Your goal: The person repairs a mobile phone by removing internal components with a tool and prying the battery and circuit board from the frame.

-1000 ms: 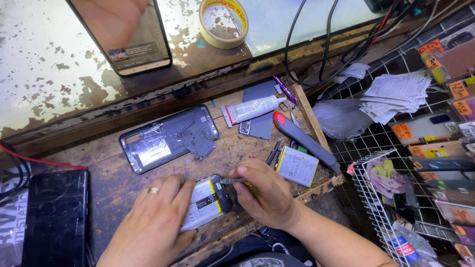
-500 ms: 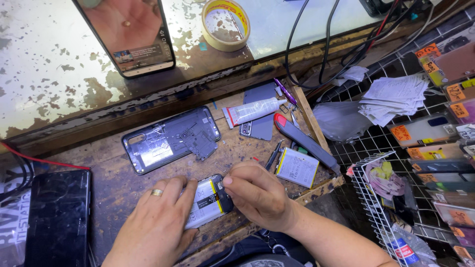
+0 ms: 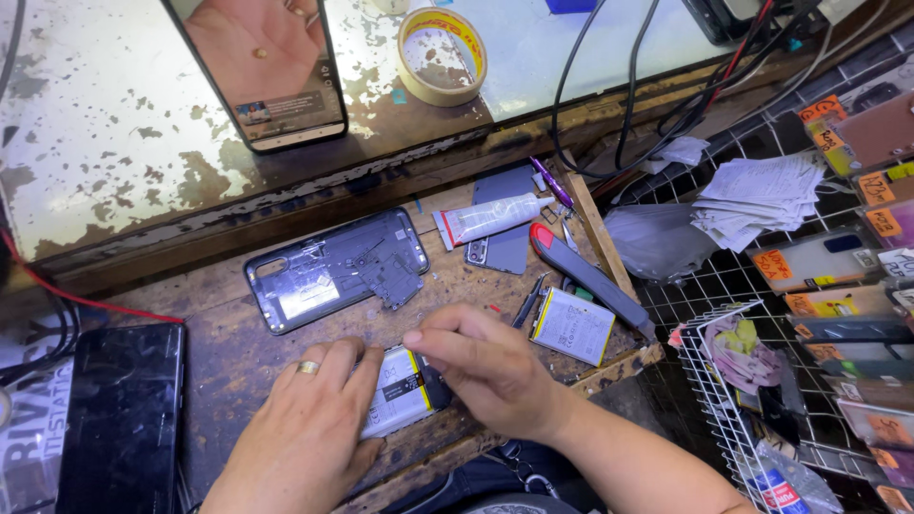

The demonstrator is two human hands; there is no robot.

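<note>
Head view: left hand lies flat on phone battery at 6 o'clock of wooden surface, fingers pressed together. Right hand touches battery top edge, fingers pinched together. Open phone back at 11 o'clock of battery, spare battery at 2 o'clock.

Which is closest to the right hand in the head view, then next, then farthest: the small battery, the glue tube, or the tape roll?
From the right hand:
1. Small battery, just to its right on the bench.
2. Glue tube, farther up, in the middle of the bench.
3. Tape roll, farthest, up on the back shelf.
</note>
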